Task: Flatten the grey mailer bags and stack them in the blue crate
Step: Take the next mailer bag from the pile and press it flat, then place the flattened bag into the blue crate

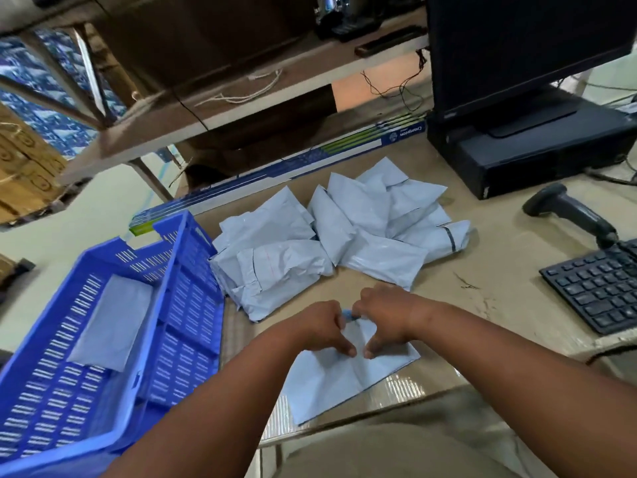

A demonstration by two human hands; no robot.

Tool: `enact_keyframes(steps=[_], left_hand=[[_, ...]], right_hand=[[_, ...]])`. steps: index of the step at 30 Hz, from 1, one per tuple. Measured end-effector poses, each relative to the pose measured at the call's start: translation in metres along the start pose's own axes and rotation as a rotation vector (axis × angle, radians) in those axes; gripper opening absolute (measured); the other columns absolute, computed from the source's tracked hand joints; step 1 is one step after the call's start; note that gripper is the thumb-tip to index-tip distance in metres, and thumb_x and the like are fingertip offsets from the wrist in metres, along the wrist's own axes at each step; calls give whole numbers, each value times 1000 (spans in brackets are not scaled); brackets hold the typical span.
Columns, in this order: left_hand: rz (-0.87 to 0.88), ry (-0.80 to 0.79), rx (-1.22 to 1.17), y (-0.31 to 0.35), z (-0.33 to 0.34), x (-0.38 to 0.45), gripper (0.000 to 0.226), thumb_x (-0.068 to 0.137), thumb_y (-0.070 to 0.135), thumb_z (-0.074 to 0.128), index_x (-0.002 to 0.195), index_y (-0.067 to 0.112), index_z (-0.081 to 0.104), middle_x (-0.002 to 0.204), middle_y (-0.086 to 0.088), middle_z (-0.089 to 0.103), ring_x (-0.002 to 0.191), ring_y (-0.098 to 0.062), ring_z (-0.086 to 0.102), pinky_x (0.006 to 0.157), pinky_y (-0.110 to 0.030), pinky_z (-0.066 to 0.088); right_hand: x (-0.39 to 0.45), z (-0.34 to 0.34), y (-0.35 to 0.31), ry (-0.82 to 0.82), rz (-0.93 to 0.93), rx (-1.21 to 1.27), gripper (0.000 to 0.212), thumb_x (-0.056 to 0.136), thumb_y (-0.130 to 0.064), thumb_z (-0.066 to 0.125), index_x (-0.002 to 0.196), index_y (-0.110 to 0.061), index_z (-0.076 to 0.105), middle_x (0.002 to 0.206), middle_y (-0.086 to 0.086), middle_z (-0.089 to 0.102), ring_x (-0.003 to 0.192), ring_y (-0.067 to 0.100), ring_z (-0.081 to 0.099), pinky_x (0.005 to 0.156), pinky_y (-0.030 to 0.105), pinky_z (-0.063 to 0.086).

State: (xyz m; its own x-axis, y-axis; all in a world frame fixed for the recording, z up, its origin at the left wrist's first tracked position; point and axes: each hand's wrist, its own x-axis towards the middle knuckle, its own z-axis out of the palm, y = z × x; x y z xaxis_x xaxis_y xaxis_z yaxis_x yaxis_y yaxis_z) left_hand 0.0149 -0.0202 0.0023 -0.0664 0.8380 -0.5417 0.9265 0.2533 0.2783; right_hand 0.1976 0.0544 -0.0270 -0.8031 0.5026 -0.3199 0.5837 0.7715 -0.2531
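Note:
A grey mailer bag (339, 382) lies on the table in front of me, reaching the near edge. My left hand (322, 327) and my right hand (382, 317) sit side by side on its far end, fingers curled, thumbs pressing down on it. The far edge of the bag is hidden under my hands. Behind them a heap of several crumpled grey mailer bags (339, 229) covers the middle of the table. The blue crate (193, 305) stands to the left, with one flat grey bag (110, 322) lying inside it.
A black keyboard (599, 288) and a barcode scanner (568, 210) lie at the right. A black computer case (531, 150) with a monitor (517, 46) on it stands at the back right. A long blue-and-white box (275, 170) lies behind the heap under a wooden shelf (206, 108).

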Motion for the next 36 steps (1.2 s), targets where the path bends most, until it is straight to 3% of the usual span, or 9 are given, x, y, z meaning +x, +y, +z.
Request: enact_keyframes(steps=[4,7,10,18,21,25,28,31,36], left_hand=[[-32,-33,-35,-4,-25,-14,56,70,48,95,114,31,66,103,8,65,93,-14,64,66,-29,48],[-74,11,-68,-12,-54,-30,30,75,37,94,84,23,70,77,4,67,74,-18,67,60,-24,46],[-183,119,-75,-22,-99,-61,34,78,33,93,68,20,63,65,2,59,60,-15,56,53,-24,41],[-428,417,56,-93,-222,-183,37,84,41,86,96,7,78,88,-10,71,82,-25,64,66,-29,44],[-502,499,43,-135,-246,-221,39,84,44,86,89,8,74,86,-9,69,79,-22,58,62,-27,41],[-581,562,17,-190,-251,-246,39,93,42,78,110,7,76,104,-13,76,94,-28,69,52,-14,35],[-642,546,-62,-237,-244,-243,32,90,29,81,107,2,77,78,-10,73,73,-27,70,47,-15,44],[-682,501,-83,-283,-234,-223,28,90,29,79,103,4,79,94,-15,79,84,-32,75,51,-17,45],[-767,451,-62,-350,-215,-174,32,85,37,81,68,15,67,54,5,63,54,-13,63,53,-24,45]], right_hand=[[5,-19,-11,68,-57,29,71,75,-71,79,133,-37,55,124,-8,57,118,20,52,89,39,45],[14,-47,-29,180,-138,21,57,83,-64,75,131,-40,58,125,-6,58,118,21,54,92,39,46],[32,-75,-51,324,-219,80,58,85,-62,72,136,-39,57,135,-6,53,128,23,46,101,44,48],[85,-149,-150,610,-482,179,77,96,-55,69,162,-36,34,166,-1,29,153,22,22,126,39,28],[103,-164,-192,609,-552,120,69,99,-53,65,159,-38,37,167,0,27,152,23,25,124,40,31],[131,-161,-244,532,-624,17,65,97,-57,62,156,-40,40,170,-1,23,155,25,23,125,44,29],[145,-152,-277,449,-652,-19,61,98,-56,62,154,-38,44,165,-1,31,151,24,30,122,39,31],[155,-136,-307,376,-677,-37,55,99,-56,61,149,-34,52,154,-2,44,140,22,41,112,35,36],[180,-96,-332,292,-576,-194,67,98,-73,33,134,-29,67,130,1,69,121,32,58,115,47,33]])
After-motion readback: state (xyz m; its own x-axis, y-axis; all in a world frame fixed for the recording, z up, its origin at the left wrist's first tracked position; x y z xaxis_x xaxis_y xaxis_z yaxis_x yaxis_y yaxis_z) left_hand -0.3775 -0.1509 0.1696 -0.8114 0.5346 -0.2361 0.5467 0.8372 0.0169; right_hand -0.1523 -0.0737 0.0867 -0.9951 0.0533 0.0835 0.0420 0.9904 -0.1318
